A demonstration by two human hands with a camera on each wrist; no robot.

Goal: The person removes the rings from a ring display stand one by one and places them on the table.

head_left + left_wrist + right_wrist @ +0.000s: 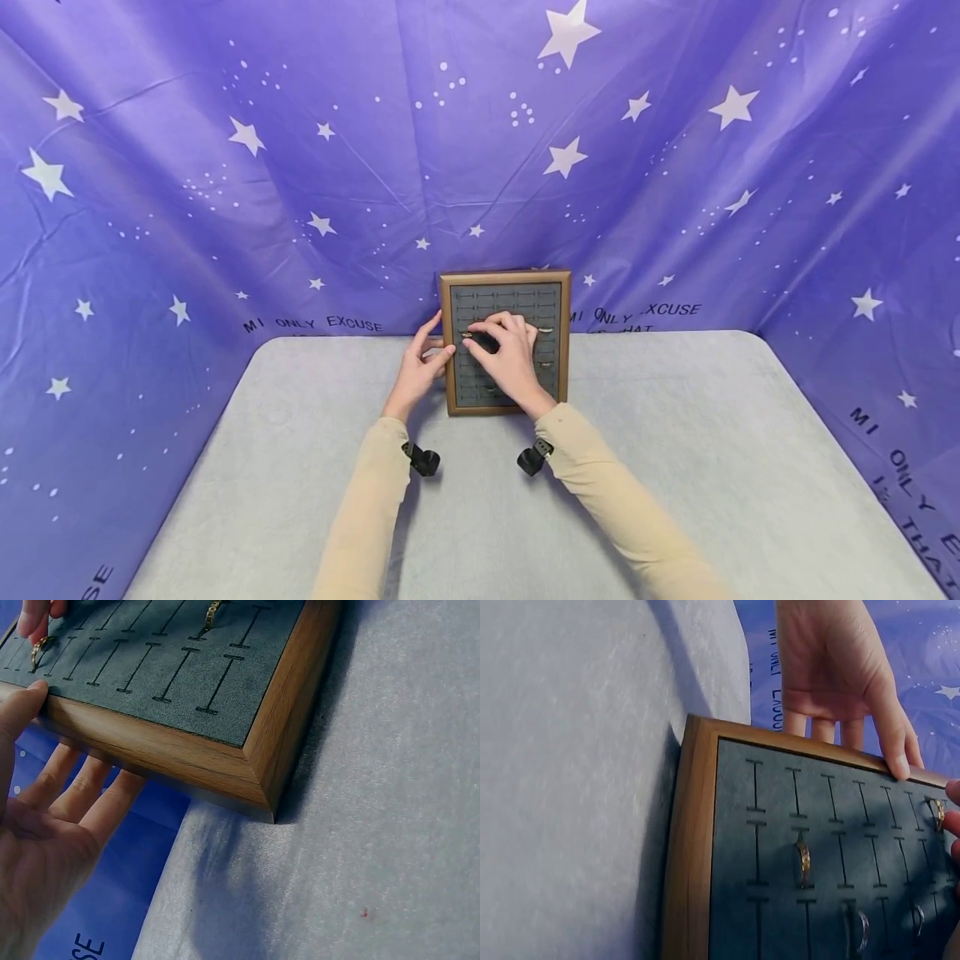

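Observation:
A ring display tray (564,350) with a brown wooden frame and a dark grey slotted panel stands tilted up at the back of the table. My left hand (416,371) holds its left side, thumb (26,705) on the frame's front and the other fingers behind. In front of the panel is my right hand (513,354), its thumb and forefinger tips at a gold ring (940,814) set in a slot near the left edge. They appear to pinch it. Another gold ring (804,864) and silver-looking rings (863,931) sit in other slots. My right hand hides part of the panel.
The tray rests on a pale grey table (300,467). Behind it and at both sides hangs a purple cloth (360,167) with white stars and lettering. A black wrist camera (422,460) sits on the left sleeve, another (534,458) on the right.

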